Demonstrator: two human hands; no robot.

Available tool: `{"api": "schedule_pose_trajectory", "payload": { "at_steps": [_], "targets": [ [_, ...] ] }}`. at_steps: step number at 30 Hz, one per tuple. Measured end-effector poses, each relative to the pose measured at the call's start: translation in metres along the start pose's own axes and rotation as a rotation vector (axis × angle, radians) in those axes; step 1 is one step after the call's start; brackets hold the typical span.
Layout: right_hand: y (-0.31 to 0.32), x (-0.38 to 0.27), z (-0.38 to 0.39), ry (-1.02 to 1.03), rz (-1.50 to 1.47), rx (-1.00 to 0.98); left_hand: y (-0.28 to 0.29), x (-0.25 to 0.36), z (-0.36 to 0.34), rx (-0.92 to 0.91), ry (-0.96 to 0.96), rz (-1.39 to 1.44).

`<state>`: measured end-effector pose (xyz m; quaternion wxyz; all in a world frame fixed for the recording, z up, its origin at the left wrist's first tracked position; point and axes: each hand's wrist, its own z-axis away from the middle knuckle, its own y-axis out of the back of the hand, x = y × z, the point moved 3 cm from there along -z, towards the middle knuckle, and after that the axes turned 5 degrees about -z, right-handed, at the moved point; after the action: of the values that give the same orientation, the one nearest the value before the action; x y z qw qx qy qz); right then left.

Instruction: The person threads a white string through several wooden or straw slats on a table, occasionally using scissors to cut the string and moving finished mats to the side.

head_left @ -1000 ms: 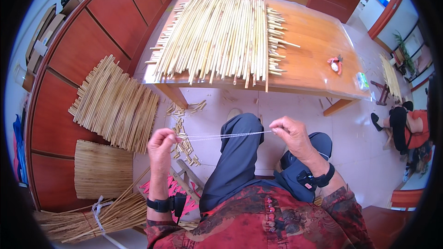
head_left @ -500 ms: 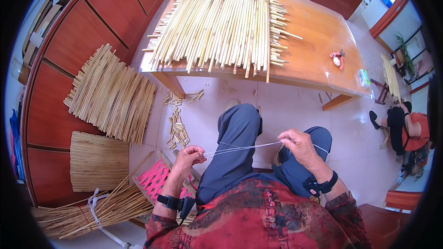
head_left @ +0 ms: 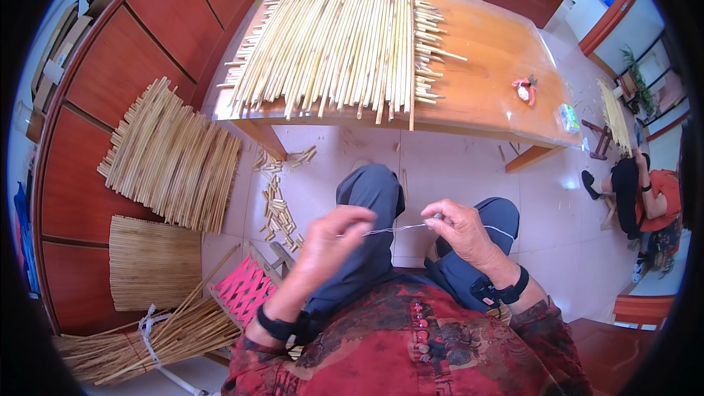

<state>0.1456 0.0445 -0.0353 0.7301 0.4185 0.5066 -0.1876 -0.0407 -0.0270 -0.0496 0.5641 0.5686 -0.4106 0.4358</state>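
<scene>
A thin white string point(head_left: 400, 229) is stretched above my lap, between my two hands. My right hand point(head_left: 462, 231) pinches it between thumb and fingertips, over my right thigh. The string's other end runs taut into my left hand point(head_left: 330, 242), which is closed around it over my left thigh. Motion blurs the left fingers, so their exact grip is unclear. From the right hand, a length of white string also trails across my right knee.
Ahead, a wooden table point(head_left: 484, 44) bears a mat of pale sticks point(head_left: 330, 44) and red-handled cutters point(head_left: 525, 90). Left are stacked stick mats point(head_left: 172, 158), a tied stalk bundle point(head_left: 176, 341), a pink-webbed stool point(head_left: 246, 290) and stick offcuts point(head_left: 276, 209). Another person point(head_left: 653, 198) sits far right.
My left hand has moved right and up, closer to the right hand, so the stretch of string between them is shorter. My right hand has shifted slightly left.
</scene>
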Motion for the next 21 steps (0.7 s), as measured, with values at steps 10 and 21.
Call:
{"api": "schedule_pose_trajectory", "payload": {
  "at_steps": [10, 21],
  "targets": [
    [0.008, 0.010, 0.005, -0.010, -0.100, 0.036, -0.045, -0.009, -0.017, -0.079, -0.305, -0.253],
    [0.017, 0.023, 0.037, -0.091, -0.140, -0.267, -0.006, -0.008, 0.017, 0.000, -0.578, -0.513]
  ]
}}
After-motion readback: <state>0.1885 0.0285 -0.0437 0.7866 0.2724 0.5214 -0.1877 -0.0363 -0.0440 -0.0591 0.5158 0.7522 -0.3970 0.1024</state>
